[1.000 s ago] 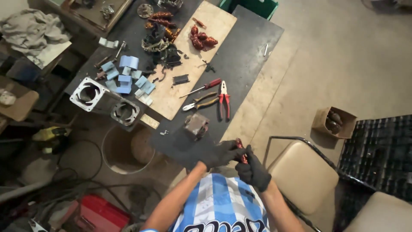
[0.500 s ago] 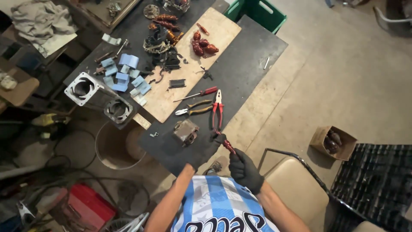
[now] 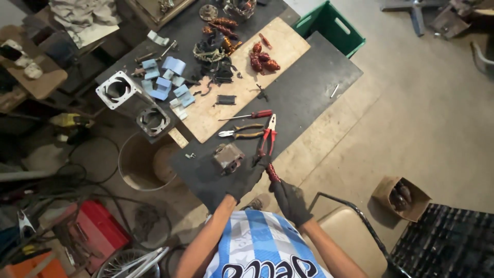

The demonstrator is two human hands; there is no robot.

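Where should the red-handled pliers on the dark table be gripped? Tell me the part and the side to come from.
Grip the red-handled pliers by the two red handles, coming from the near edge of the dark table. The handles point toward the person and splay slightly apart, while the metal nose points away. The gloved hands, left and right, are already at that end.

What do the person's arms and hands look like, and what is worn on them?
Both hands wear dark, black-looking work gloves: the left hand and the right hand. The gloves end at the wrists. The forearms are bare, with no watch or band visible. Short sleeves of a shirt with light blue and white vertical stripes cover only the upper arms.
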